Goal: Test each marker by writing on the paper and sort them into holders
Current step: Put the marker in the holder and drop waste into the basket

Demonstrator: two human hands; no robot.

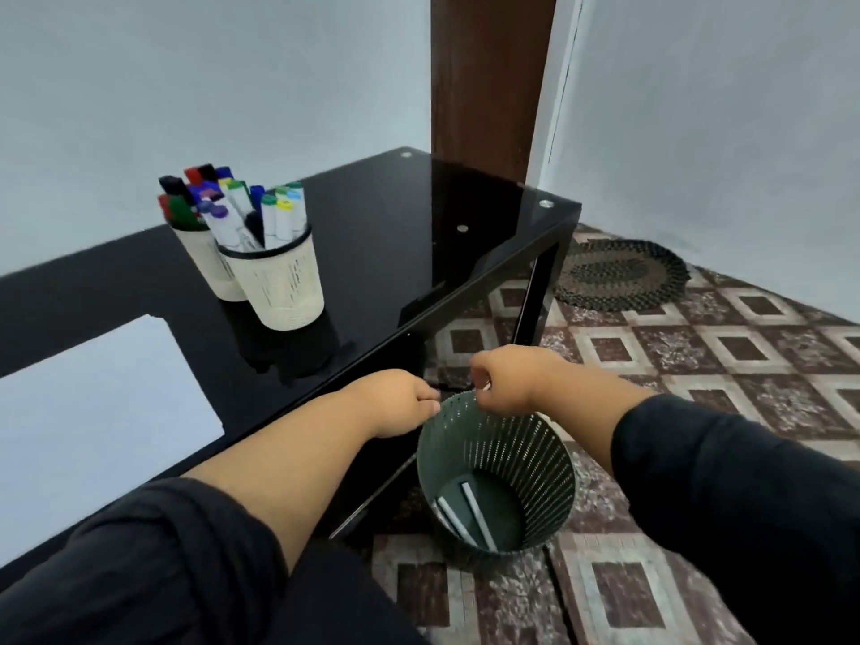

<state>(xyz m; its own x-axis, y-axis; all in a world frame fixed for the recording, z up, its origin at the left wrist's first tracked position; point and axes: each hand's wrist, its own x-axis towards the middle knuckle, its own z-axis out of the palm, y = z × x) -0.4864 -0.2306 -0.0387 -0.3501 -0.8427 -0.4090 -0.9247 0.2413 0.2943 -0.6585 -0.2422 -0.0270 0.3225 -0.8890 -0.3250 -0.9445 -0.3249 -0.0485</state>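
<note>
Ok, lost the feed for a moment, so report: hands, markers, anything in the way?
Both hands curled over green slotted bin, contents unclear. Two white markers in bin; rest in cream holders. Nothing blocking.

No legible text, label, brand, number or sign appears anywhere in the head view.

Marker barrels (230, 228): the white bodies standing in the front holder (279, 286) carry dark printed markings, but these are blurred and too small to read.

Front holder: its wall shows only vertical slot patterning; no lettering.

Rear holder (207, 260), touching the front holder on its far-left side: no lettering visible on the exposed wall.

Paper (93, 402), on the table to the near-left of the front holder: no writing can be made out.

Green basket (526, 463), on the floor to the near-right of the front holder: perforations only, no label.
</note>
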